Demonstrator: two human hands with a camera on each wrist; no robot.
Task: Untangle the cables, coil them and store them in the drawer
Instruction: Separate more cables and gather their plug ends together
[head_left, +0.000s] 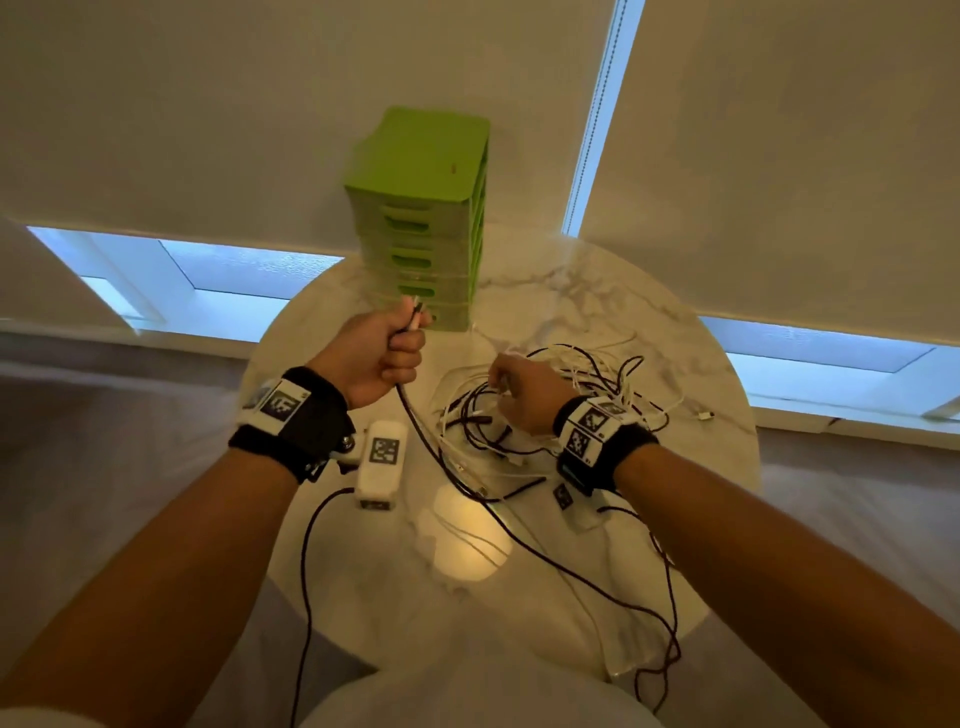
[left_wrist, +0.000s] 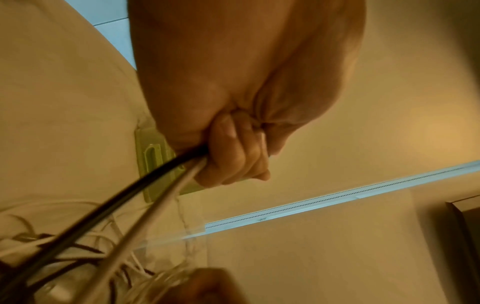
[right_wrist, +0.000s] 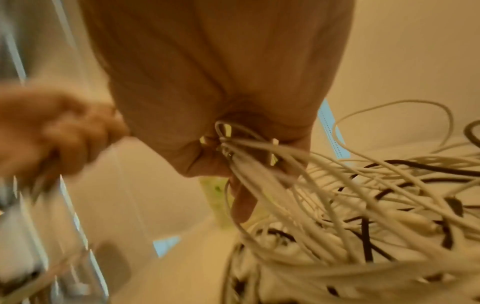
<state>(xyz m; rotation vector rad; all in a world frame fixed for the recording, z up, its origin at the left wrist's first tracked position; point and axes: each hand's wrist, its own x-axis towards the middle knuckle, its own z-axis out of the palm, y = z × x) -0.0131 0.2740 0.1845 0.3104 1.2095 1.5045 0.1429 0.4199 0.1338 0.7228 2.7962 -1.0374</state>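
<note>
- The left hand (head_left: 382, 353), at the middle of the frame, is closed in a fist around a dark cable (head_left: 415, 421) and a white one; their ends stick out above the fist.
- The right hand (head_left: 524, 389), right of centre, grips strands of the tangle (head_left: 587, 395).
- The green drawer unit (head_left: 421, 218) stands at upper centre on the round marble table (head_left: 597, 291).
- The dark cable runs down over the table edge at lower right.
</note>
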